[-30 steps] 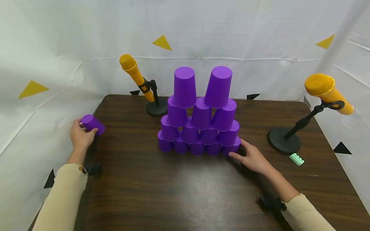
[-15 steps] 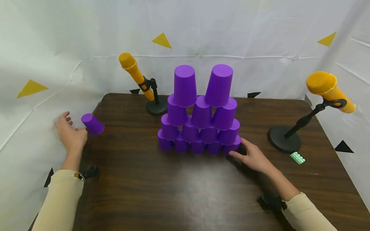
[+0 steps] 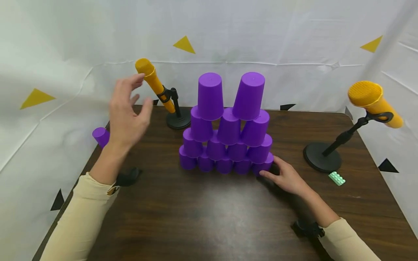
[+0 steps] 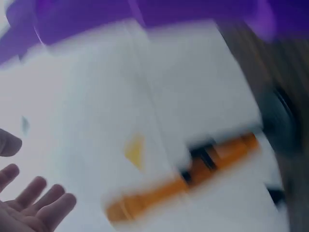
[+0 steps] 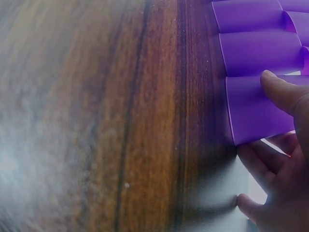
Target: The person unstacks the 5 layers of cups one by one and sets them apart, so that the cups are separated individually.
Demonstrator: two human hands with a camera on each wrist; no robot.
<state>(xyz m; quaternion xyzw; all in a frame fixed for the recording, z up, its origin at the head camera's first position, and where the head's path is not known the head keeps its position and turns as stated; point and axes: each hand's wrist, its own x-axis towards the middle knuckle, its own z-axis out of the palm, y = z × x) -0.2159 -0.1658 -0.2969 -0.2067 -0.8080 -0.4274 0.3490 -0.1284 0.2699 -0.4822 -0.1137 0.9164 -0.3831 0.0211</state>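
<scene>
Purple cups stand upside down in a stacked wall on the table, with two cups (image 3: 210, 96) set apart on the top row. My right hand (image 3: 289, 178) holds the lower right end of the wall, its thumb against the front of the last bottom-row cup (image 5: 260, 108) and its fingers at that cup's side. In the air left of the stack, my left hand (image 3: 125, 114) has nothing in it, fingers bent loosely and spread from the thumb. Behind the left forearm, a loose purple cup (image 3: 99, 136) lies near the table's left edge, partly hidden.
A yellow microphone (image 3: 151, 74) on a black stand is behind the left hand's fingertips. Another yellow microphone (image 3: 372, 99) leans on its stand at the right, with a mint green toy brick (image 3: 336, 178) near its base. White sheeting (image 3: 281, 40) surrounds the table (image 3: 209, 217).
My left hand let go of the loose cup, drew back left, then rose and swung right towards the stack. The right hand has stayed at the bottom-row cup.
</scene>
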